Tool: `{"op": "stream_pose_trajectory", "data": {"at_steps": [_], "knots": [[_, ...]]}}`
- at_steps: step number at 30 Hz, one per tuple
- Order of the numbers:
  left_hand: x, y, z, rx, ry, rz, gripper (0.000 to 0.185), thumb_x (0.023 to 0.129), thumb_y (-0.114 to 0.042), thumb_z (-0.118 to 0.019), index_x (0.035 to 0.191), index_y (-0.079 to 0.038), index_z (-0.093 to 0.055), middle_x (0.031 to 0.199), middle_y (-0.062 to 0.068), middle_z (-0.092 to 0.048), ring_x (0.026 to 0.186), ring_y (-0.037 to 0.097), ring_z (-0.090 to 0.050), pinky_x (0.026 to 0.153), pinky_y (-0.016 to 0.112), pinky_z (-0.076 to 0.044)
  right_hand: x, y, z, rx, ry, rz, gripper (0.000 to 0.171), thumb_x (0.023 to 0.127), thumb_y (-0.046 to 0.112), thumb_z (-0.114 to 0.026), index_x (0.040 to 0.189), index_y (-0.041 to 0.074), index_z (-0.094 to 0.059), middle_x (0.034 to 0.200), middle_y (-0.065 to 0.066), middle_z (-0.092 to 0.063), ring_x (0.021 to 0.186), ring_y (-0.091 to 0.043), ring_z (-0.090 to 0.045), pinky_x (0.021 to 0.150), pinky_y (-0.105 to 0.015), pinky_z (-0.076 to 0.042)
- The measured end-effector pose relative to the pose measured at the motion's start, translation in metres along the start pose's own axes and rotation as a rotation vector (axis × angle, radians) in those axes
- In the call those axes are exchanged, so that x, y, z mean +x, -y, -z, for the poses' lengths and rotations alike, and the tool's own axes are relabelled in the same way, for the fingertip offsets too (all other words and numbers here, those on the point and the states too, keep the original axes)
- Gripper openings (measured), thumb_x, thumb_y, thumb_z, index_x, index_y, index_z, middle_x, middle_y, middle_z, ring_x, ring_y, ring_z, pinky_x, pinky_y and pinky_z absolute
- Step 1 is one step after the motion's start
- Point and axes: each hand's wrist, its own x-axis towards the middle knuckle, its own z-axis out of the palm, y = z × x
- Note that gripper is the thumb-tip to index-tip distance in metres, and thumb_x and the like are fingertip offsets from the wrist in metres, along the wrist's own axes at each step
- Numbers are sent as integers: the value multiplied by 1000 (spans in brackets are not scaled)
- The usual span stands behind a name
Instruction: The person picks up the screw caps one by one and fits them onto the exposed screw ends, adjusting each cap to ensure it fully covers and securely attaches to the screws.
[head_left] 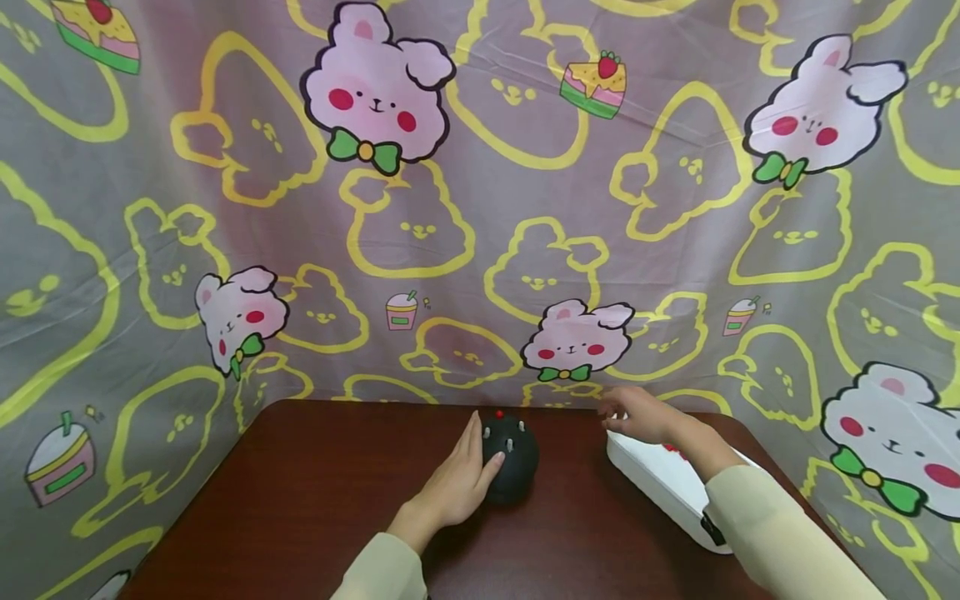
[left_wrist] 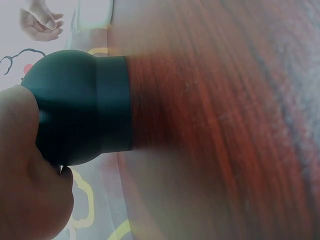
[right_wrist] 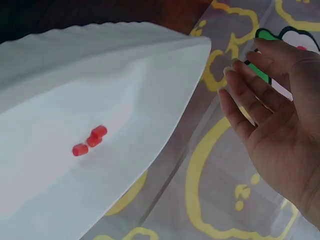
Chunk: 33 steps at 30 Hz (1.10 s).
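A round, dark ball on a short collar base [head_left: 512, 479] stands on the table, with several pale grey pegs [head_left: 510, 446] and one red peg [head_left: 499, 414] sticking out of its top. My left hand [head_left: 459, 475] rests against the ball's left side, fingers straight and thumb laid over its near face. In the left wrist view, the ball [left_wrist: 72, 105] hides part of that hand. To the right, my right hand [head_left: 641, 414] hovers over the far end of a white boat-shaped tray [head_left: 652, 479], fingers loosely bent around nothing. Small red pegs [right_wrist: 94, 140] lie inside the tray.
The dark reddish-brown table [head_left: 337, 492] ends at a patterned cloth [head_left: 480, 208] that hangs behind it and along both sides. A small black patch [head_left: 711, 528] shows on the tray's near end.
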Motion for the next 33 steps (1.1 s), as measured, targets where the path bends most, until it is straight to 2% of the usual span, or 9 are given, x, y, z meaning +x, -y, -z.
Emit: {"op": "stream_pose_trajectory", "data": {"at_steps": [7,14,22,28,33], "knots": [[0,0,0,5,7,15,85,108,-56,-35,163,0,-4,171,17,-3,157,30,-12,122,50,-24,-6,-14,0,10,-6,24,5,87,4,-72,93,4,-71,82,2,-68,76,-11,-63,68,-33,-53],[-1,-1,1,5,11,13,85,108,-56,-35,163,1,-4,171,18,-3,157,30,-12,122,50,-25,-12,-23,0,22,24,-70,9,88,4,-73,97,2,-71,85,1,-68,78,-13,-62,69,-37,-53],[-1,-1,2,13,16,20,86,108,-57,-35,163,1,-4,171,16,-2,157,29,-11,122,49,-24,-16,-41,3,14,48,-102,11,87,3,-72,97,-1,-71,85,-1,-69,78,-15,-62,70,-39,-54],[0,1,1,15,16,21,86,108,-58,-34,163,1,-4,172,15,-1,157,28,-10,123,48,-24,-21,-51,4,-16,49,-89,11,81,-1,-73,92,-2,-69,80,-2,-66,73,-14,-58,66,-36,-51],[0,-1,1,13,13,7,85,108,-57,-34,163,3,-5,171,18,-3,157,30,-12,122,50,-25,-28,-60,2,-62,86,-141,12,80,-6,-72,92,-4,-69,77,-3,-61,69,-16,-54,64,-35,-50]]}}
